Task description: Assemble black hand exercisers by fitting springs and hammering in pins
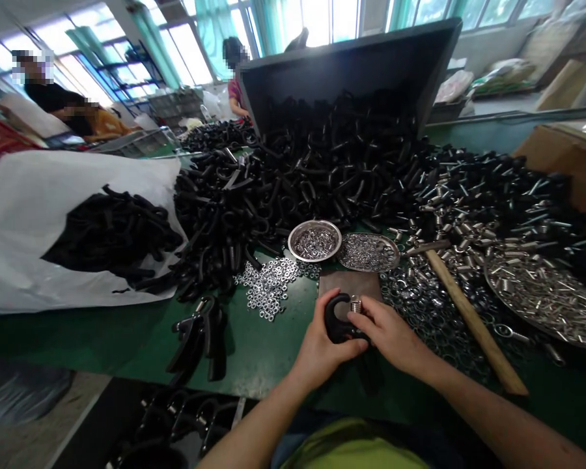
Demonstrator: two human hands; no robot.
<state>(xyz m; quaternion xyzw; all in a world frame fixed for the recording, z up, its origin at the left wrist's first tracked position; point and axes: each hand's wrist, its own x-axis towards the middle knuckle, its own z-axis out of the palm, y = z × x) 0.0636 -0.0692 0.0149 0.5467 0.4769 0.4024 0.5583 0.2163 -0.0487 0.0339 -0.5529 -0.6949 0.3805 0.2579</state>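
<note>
My left hand is wrapped round a black curved part shaped like a hook, its open side facing right. Between the thumb and fingers of my right hand is a silver coil spring, held upright close to the curved part's opening. Both hands are over the front edge of a brown metal plate on the green table. My fingers hide where the spring and the black part meet.
Behind lie a bowl of small metal pins, an oval dish and a heap of nuts. A hammer rests at right beside a tray of metal parts. Black assembled pieces lie left; a tilted bin stands behind.
</note>
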